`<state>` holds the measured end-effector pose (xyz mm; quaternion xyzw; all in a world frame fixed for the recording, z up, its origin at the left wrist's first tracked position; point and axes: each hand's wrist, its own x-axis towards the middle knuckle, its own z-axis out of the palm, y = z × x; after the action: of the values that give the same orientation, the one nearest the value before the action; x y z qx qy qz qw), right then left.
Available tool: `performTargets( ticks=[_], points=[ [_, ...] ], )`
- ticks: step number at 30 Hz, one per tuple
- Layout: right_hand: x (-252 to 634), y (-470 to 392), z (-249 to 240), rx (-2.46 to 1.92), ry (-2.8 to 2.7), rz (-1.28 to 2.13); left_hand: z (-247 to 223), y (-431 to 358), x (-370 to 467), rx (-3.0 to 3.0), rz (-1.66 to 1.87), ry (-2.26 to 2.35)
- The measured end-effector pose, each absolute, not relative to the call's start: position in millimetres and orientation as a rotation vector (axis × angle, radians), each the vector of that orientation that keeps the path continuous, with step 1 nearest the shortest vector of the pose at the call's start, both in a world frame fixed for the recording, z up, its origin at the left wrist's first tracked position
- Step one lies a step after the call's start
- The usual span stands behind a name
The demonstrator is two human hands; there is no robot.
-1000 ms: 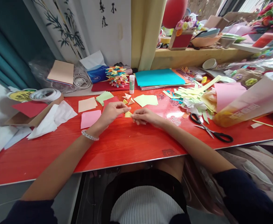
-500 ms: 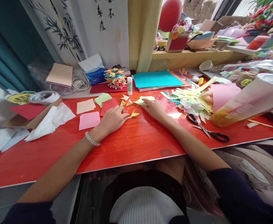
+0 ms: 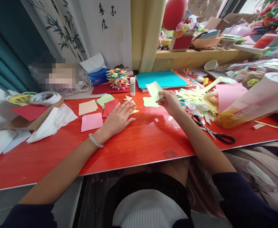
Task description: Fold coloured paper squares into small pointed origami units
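Note:
Between the fingers and thumb of my right hand (image 3: 170, 103) is a pale yellow paper square (image 3: 155, 91), lifted above the table and tilted. Below it lies a yellow-green paper stack (image 3: 150, 102). My left hand (image 3: 118, 118) rests with fingers spread over small folded paper pieces (image 3: 128, 99), partly covering them; a yellow folded tip (image 3: 135, 111) shows past its fingers. Beside that hand lie red paper squares (image 3: 110, 106), a pink stack (image 3: 91, 122), a peach stack (image 3: 88, 107) and a green stack (image 3: 105, 99).
A glue stick (image 3: 132, 86) stands upright behind the folded pieces, near a spiky paper ornament (image 3: 117, 78). Blue-green sheets (image 3: 161, 79) lie at the back. Black-handled scissors (image 3: 213, 131), paper strips (image 3: 195, 95) and a large white roll (image 3: 252, 101) occupy the right side.
My right hand has raised a pale yellow paper square off the stack and moved rightward. My left hand's fingers have spread out over the folded pieces, where the yellow one lay at its fingertips.

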<state>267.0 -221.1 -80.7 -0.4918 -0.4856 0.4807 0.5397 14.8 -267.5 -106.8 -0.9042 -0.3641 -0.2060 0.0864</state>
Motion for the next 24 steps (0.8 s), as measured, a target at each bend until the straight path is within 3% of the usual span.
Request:
performTargets(
  ticks=[4, 11, 24],
  points=[
    [247.7, -235.1, -82.3, -1.084, -1.303, 1.535, -92.9, -269.2, 10.9, -2.572, -0.913, -1.094],
    [222.8, -260.4, -76.5, -0.899, -1.337, 1.766, -78.4, -274.0, 2.5, -2.65, -0.867, -0.817],
    [215.7, -271.7, -70.0, -0.828, -1.702, 1.531, -74.4, -277.3, 18.3, -2.804, -1.566, -1.592]
  ],
)
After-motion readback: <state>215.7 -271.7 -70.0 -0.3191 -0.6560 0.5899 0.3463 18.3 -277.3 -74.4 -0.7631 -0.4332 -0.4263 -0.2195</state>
